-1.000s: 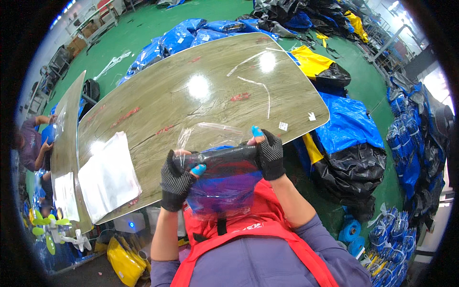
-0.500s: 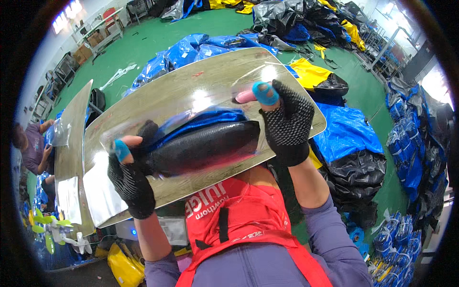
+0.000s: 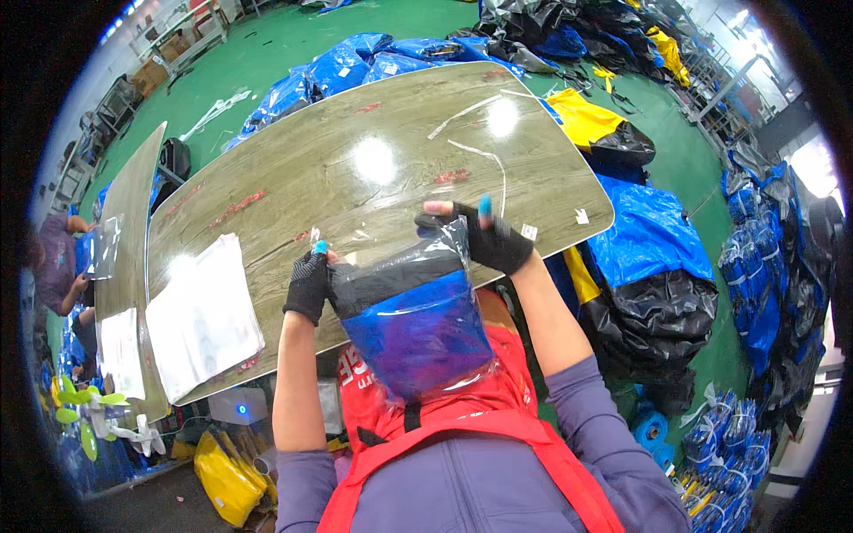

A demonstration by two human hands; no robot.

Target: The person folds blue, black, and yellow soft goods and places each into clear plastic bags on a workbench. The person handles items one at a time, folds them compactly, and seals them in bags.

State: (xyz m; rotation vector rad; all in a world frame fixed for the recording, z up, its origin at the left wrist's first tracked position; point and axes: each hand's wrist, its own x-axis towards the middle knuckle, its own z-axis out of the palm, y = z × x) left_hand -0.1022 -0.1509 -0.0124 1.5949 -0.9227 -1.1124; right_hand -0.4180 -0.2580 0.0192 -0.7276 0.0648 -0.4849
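In front of my apron hangs a transparent plastic bag (image 3: 466, 258) with a folded black and blue sheet (image 3: 413, 329) inside, its black band uppermost. My left hand (image 3: 308, 289), in a black dotted glove with blue tape on a bare fingertip, pinches the bag's upper left corner. At the upper right corner, my right hand (image 3: 494, 242), gloved alike, has its fingers closed on the bag's edge. The bag hangs over the near edge of a wood-grain table (image 3: 293, 186).
A stack of transparent bags (image 3: 204, 320) lies on the table's left part. Blue packed bundles (image 3: 355, 67) lie beyond it, and blue, yellow and black sacks (image 3: 653, 240) on the right. At far left a person (image 3: 60, 253) handles a bag beside a second table (image 3: 124, 240).
The bagged sheet was blurred and lengthwise over the table; now it hangs close to my body, its flat blue face showing. My hands have come closer together, the right one lower.
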